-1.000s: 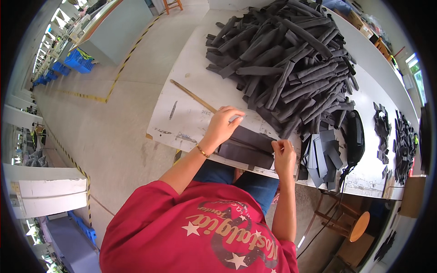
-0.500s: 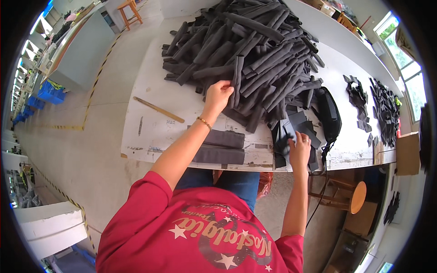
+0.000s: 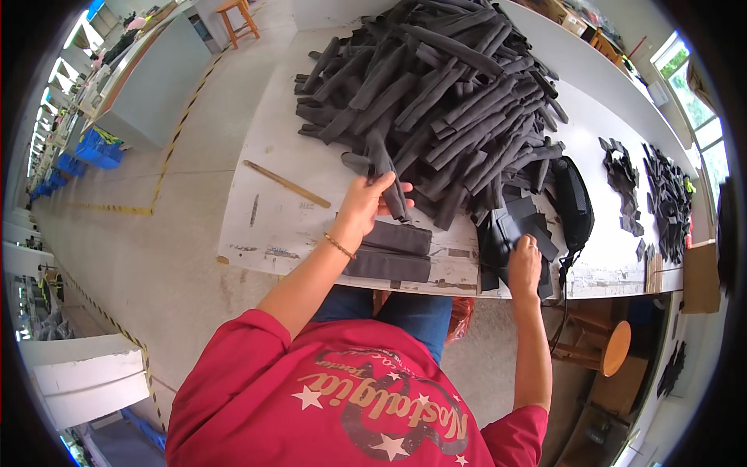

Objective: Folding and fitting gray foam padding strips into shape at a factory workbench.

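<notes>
Near the desk's (image 3: 272,226) front edge, my left hand (image 3: 364,206) pinches a dark foam strip (image 3: 387,180) from the heap (image 3: 443,93), while right-hand fingers (image 3: 526,247) press flat pieces (image 3: 520,226) steady.

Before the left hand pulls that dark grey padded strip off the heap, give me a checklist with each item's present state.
1. Left hand on a dark grey padded strip at the heap's near edge: ok, fingers curl over it.
2. Strip free of the big heap of dark grey strips: not ok, its far end lies under others.
3. Right hand settled: ok, it rests on the flat black fabric pieces at the table edge.
4. Near stack of folded dark grey pads tidy: ok, two lie side by side.
5. Bare white table beside the stack: ok.
6. Firmness of grip: cannot tell.
</notes>
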Available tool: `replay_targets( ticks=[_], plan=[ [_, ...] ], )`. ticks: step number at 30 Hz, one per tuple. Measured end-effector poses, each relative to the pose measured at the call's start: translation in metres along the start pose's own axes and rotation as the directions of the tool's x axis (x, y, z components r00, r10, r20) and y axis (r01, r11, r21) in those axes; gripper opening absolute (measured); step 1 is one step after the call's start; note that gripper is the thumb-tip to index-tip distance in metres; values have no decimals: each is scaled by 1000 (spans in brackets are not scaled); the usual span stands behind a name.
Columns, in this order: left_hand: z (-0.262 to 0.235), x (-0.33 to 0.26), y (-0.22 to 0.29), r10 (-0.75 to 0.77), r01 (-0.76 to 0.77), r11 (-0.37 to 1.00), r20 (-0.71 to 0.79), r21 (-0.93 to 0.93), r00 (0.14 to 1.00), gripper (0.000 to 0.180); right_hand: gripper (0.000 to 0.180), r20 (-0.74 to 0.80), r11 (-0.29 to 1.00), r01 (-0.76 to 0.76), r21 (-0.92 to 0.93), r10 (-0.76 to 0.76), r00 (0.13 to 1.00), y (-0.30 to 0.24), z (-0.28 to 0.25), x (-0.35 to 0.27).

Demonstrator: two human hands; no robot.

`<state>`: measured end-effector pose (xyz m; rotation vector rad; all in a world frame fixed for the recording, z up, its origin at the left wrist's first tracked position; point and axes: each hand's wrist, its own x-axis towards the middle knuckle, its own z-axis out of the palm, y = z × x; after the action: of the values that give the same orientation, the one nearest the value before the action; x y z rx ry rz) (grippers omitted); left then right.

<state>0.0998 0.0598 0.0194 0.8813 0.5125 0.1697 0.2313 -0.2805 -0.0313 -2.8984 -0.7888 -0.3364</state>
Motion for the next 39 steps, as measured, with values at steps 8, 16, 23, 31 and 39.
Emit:
replay_targets(
  ticks=[8, 16, 23, 31, 39],
  plan=[
    [-4, -24, -10, -46, 65, 958, 76, -278, 996, 23, 28, -146, 806, 238, 541, -188, 971, -85, -73, -1],
    [0, -29, -18, -21, 28, 916, 23, -399, 1000, 21, 47, 0, 569, 85, 818, -148, 989, -165, -98, -41],
    [29, -44, -5, -91, 139, 898, 132, -417, 987, 25, 37, -101, 538, 122, 834, -69, 993, -154, -109, -47],
    [49, -51, -13, -37, 128, 919, 241, -373, 970, 36, 39, -71, 577, 47, 815, 20, 997, -147, -133, -46],
    [58, -52, -18, -74, 167, 937, 294, -308, 953, 43, 29, -203, 704, 193, 684, -71, 977, -136, -129, -41]
  ],
)
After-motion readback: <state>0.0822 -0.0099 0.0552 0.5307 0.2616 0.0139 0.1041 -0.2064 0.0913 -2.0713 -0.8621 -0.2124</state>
